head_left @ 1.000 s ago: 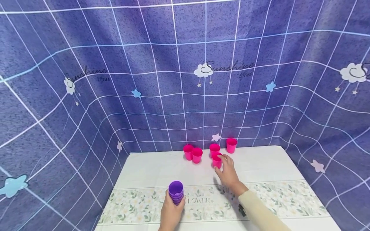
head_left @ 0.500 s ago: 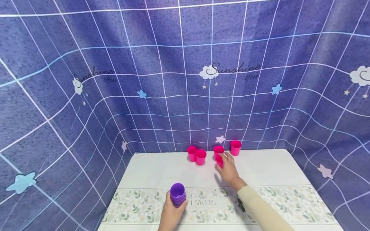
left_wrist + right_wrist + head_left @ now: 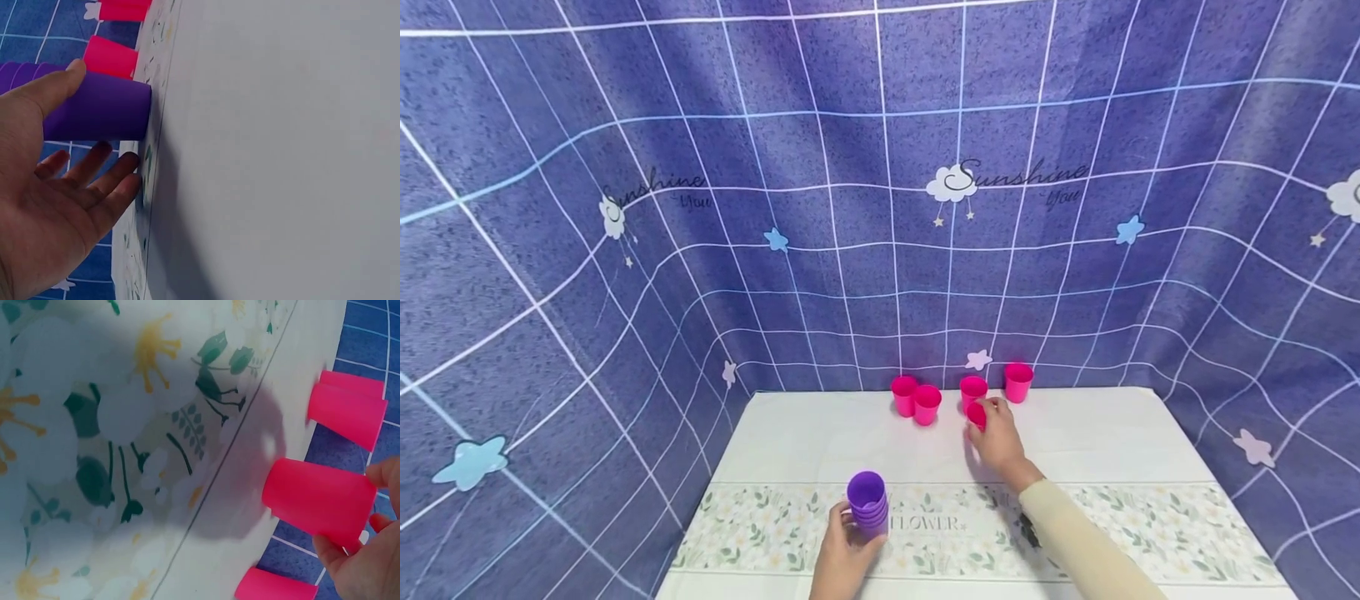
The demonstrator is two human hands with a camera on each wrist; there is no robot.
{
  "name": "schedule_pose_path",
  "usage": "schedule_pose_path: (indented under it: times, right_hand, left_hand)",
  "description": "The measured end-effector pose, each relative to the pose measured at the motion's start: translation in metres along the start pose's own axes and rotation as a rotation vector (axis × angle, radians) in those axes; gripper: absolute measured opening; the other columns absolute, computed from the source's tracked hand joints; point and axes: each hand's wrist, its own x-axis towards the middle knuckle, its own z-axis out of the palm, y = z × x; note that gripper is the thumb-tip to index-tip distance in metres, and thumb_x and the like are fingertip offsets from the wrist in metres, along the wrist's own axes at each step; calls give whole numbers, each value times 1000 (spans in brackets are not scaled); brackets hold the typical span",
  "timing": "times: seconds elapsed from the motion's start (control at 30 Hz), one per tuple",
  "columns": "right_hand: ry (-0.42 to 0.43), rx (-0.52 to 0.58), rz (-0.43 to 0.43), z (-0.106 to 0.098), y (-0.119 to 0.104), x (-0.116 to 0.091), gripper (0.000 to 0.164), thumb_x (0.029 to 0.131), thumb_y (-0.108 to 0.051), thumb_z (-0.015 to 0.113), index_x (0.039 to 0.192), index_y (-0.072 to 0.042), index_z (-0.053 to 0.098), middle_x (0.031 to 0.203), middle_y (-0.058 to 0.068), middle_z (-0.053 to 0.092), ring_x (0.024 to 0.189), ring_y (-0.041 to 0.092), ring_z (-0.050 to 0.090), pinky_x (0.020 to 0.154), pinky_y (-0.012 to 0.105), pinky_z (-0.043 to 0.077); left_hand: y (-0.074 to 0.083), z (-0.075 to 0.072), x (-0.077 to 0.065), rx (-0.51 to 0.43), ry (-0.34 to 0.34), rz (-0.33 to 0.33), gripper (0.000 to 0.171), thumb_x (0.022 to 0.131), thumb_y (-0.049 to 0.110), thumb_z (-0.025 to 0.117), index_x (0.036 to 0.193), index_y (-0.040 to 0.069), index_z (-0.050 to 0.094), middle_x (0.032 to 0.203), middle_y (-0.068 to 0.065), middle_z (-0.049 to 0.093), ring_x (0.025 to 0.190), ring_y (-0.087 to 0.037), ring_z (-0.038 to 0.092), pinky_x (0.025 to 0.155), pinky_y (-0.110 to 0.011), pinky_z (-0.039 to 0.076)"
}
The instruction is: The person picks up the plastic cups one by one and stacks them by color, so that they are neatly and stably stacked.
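A stack of nested purple cups (image 3: 870,510) stands upright on the patterned strip of the tablecloth. My left hand (image 3: 841,557) is beside it; in the left wrist view the thumb lies along the purple cup wall (image 3: 103,112), while the relaxed fingers (image 3: 103,187) are spread away from it. Farther back, my right hand (image 3: 1002,443) pinches a pink cup (image 3: 976,415) near its rim. In the right wrist view that pink cup (image 3: 315,495) stands upright between thumb and fingers; part of its rim is hidden by them.
Behind the held cup is another pink cup (image 3: 973,388), with one (image 3: 1018,383) to its right. Two more pink cups (image 3: 927,407) stand close together on the left. A blue grid-patterned curtain (image 3: 850,208) borders the white tablecloth (image 3: 820,437). A small dark object (image 3: 1026,530) lies under the right sleeve.
My left fingers have loosened from round the purple stack. My right fingers have closed in on the pink cup's rim. The head view has shifted slightly, moving everything rightward.
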Motion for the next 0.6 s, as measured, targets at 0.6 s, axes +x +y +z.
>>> schedule_pose_path:
  times: [0.6]
  right_hand:
    - [-5, 40, 14, -21, -9, -30, 63, 86, -22, 84, 139, 4, 62, 124, 19, 54, 109, 34, 65, 99, 51, 59]
  left_hand:
    - [19, -4, -21, -55, -175, -131, 22, 94, 28, 77, 85, 8, 76, 72, 1, 76, 65, -10, 68, 61, -24, 56]
